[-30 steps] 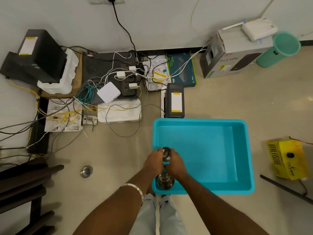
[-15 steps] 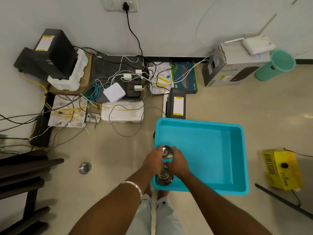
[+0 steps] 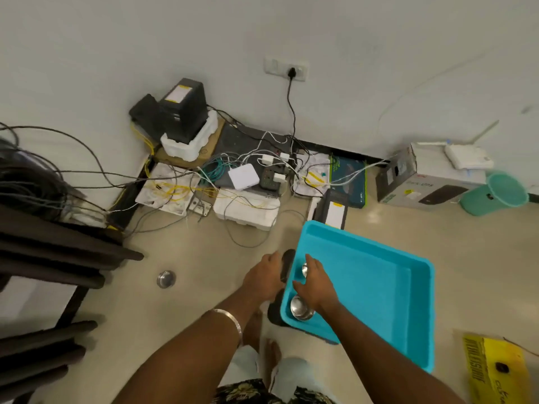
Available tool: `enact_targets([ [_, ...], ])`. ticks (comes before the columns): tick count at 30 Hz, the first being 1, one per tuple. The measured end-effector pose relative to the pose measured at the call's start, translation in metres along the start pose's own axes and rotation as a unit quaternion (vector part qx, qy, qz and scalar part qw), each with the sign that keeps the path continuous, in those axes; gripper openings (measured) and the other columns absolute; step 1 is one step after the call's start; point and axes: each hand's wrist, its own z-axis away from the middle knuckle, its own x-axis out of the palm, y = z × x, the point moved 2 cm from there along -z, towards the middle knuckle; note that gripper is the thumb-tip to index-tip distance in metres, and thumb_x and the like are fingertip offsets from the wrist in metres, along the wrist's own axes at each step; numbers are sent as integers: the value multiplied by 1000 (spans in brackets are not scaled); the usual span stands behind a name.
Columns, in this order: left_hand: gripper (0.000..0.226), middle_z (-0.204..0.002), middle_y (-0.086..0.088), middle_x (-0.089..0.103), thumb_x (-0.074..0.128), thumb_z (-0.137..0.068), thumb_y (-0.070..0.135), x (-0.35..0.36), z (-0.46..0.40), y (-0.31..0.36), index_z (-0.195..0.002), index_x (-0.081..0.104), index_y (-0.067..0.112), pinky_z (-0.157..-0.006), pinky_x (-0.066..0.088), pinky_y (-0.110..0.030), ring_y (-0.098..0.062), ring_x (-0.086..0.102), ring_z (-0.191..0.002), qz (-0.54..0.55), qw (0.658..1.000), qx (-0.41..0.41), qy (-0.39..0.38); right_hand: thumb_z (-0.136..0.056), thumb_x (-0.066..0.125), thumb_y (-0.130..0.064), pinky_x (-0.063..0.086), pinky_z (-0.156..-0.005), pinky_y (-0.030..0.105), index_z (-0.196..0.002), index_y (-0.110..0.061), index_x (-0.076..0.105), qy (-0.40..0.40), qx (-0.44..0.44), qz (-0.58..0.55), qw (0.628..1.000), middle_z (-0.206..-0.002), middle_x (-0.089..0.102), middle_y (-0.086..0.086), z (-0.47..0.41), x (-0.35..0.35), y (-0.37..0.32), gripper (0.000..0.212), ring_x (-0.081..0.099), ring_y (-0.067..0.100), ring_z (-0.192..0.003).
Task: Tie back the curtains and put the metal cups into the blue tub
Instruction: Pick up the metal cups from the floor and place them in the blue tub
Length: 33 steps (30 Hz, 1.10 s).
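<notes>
The blue tub (image 3: 414,290) sits on the floor in front of me. My right hand (image 3: 316,285) is inside its left end, fingers closed around a small metal cup (image 3: 305,269). A second metal cup (image 3: 300,309) stands upright in the tub's near-left corner, just below that hand. My left hand (image 3: 262,279) hovers just outside the tub's left rim, holding nothing, fingers loosely apart. A third metal cup (image 3: 166,279) stands on the bare floor well to the left. No curtain is in view.
A tangle of cables, adapters and foam blocks (image 3: 242,182) lies along the wall behind the tub. A black box (image 3: 332,209) touches the tub's far rim. Dark wooden furniture (image 3: 52,258) stands at the left, a yellow box (image 3: 495,371) at the near right, and a green bin (image 3: 495,193) at the far right.
My left hand has come off the cup and moved left, outside the tub's rim. My right hand keeps hold of the cup. The view has tilted up and turned, showing more wall.
</notes>
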Motion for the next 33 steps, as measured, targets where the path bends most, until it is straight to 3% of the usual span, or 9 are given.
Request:
enact_targets([
  [5, 88, -154, -13, 29, 67, -89, 32, -25, 47, -24, -155, 13, 16, -104, 43, -40, -31, 45, -133, 16, 996, -58, 60, -89, 66, -23, 37, -107, 35, -144, -14, 33, -2, -62, 44, 997, -146, 41, 8, 22, 1, -28, 65, 45, 26, -130],
  [10, 89, -156, -14, 26, 67, -90, 32, -32, 106, -60, -156, 10, 15, -106, 42, -41, -32, 42, -135, 56, 985, -127, 103, -90, 65, -27, 40, -109, 37, -153, -14, 20, -36, -135, 105, 985, -155, 32, 9, 42, 21, -61, 79, 44, 27, -134],
  [21, 91, -155, -12, 27, 68, -89, 35, -12, 218, -151, -156, 9, 17, -106, 41, -42, -32, 42, -135, 136, 939, -259, 180, -93, 61, -27, 39, -108, 33, -156, -16, 14, -131, -280, 194, 931, -158, 26, 7, 96, 111, -154, 80, 40, 24, -137],
  [26, 90, -153, -12, 32, 70, -88, 35, -26, 246, -199, -155, 12, 20, -106, 43, -41, -30, 44, -134, 185, 912, -305, 203, -92, 60, -27, 41, -106, 33, -156, -13, 13, -147, -305, 221, 914, -157, 28, 10, 98, 149, -210, 81, 42, 26, -136],
  [33, 88, -151, -12, 34, 69, -89, 33, -48, 266, -280, -155, 13, 18, -104, 43, -38, -29, 45, -133, 187, 907, -321, 200, -91, 60, -26, 44, -102, 36, -156, -13, 13, -167, -292, 225, 915, -155, 30, 9, 98, 206, -272, 81, 45, 28, -133],
])
